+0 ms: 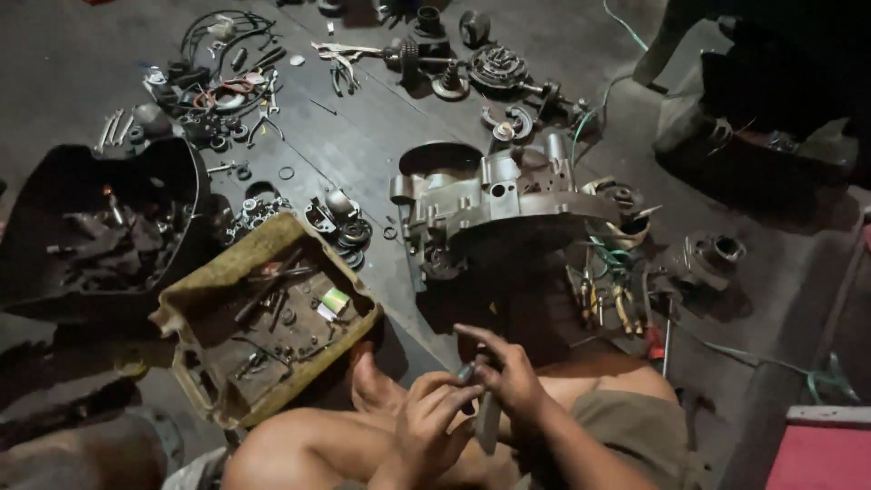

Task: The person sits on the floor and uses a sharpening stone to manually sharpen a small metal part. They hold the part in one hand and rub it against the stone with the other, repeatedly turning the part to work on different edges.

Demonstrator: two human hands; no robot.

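**Small part held over the lap, engine parts laid out on the floor**

At the lower centre of the frame, a small grey metal part (485, 419) is held between both hands above the crossed bare legs. The left hand (428, 426) is closed around the near end of the part, its fingers curled narrow against it. The right hand (508, 372) is set over the upper end, its fingertips pinched on a small dark piece at the top. The part appears to be kept close to the body so that it can be steadied by both hands and seen in the poor light; its exact kind cannot be told.

Directly above the hands, at the centre of the frame, a large grey engine casing (494, 204) is laid on the floor, within reach. To the lower left, an open worn yellowish tray (263, 318) of small tools and fasteners is placed just beside the left knee. A black tub (100, 227) of dark parts is set at the left edge. Gears and shafts (481, 68) are spread along the top centre, cables and rings (218, 82) at the upper left, and pliers with yellow handles (603, 304) right of centre.

The surface is a dark, stained floor (363, 145). The room is dimly lit. A red surface (821, 454) is seen at the lower right corner.
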